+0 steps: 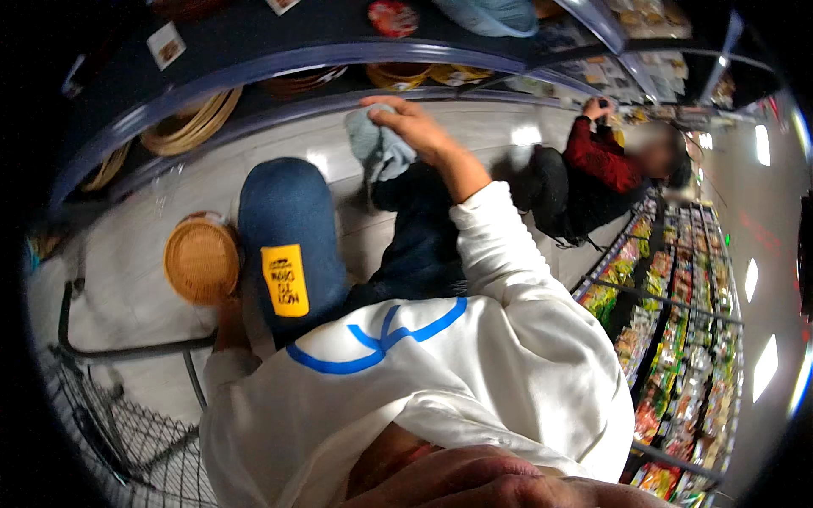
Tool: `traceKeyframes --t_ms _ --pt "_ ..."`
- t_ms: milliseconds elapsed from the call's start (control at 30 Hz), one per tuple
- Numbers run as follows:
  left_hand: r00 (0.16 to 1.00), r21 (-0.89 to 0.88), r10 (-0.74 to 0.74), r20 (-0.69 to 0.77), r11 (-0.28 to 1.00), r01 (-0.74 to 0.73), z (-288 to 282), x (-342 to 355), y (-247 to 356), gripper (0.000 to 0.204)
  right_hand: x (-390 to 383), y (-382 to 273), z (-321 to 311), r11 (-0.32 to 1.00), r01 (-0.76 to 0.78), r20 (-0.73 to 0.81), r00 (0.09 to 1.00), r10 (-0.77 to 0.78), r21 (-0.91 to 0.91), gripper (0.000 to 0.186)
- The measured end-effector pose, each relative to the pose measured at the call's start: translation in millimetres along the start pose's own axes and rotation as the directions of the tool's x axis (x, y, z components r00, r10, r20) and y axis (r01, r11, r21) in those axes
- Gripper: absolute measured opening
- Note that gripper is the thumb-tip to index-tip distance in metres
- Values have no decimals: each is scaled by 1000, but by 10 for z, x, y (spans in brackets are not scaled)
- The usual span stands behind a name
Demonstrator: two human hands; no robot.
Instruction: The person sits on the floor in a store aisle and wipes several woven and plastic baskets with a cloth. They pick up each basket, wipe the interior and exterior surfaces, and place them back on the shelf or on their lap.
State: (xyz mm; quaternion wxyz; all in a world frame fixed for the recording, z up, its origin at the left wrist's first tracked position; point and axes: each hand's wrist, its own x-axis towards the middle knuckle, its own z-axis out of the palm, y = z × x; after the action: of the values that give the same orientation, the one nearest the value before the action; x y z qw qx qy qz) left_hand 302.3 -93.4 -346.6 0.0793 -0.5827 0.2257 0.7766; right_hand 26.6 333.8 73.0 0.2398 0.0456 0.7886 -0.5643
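Observation:
My left hand (230,311), partly hidden and blurred, grips the near edge of a round tan woven basket (201,258). The basket is held beside my bent left knee (288,212), which has a yellow patch on its dark blue trouser leg. Ahead and to the right, my right hand (415,129) pinches a crumpled grey-blue cloth (377,144). This cloth hangs down over my dark trousers, just short of the lower shelf's front edge.
Dark shelving (279,72) runs across the front, with stacked woven baskets (193,123) on its lower level. A black wire cart (127,423) stands at the left. To the right, another person (605,169) crouches near racks of packaged goods (677,339).

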Motion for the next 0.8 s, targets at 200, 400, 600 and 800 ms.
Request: traceKeyframes --t_ms 200,400,600,800 --pt "992 -89 87 -90 991 -95 95 -349 54 49 -181 -118 153 994 -5 1 1000 5 -113 34" --pt "930 -137 106 -353 977 -164 604 -772 99 48 -172 -143 145 995 -14 16 1000 16 -103 37" --pt "975 -265 184 126 953 -146 332 -332 -12 41 -75 -87 55 992 1 36 999 4 -128 38" --pt "978 -292 141 156 952 -90 463 -607 146 41 -143 -143 125 994 3 11 1000 -1 -107 37"
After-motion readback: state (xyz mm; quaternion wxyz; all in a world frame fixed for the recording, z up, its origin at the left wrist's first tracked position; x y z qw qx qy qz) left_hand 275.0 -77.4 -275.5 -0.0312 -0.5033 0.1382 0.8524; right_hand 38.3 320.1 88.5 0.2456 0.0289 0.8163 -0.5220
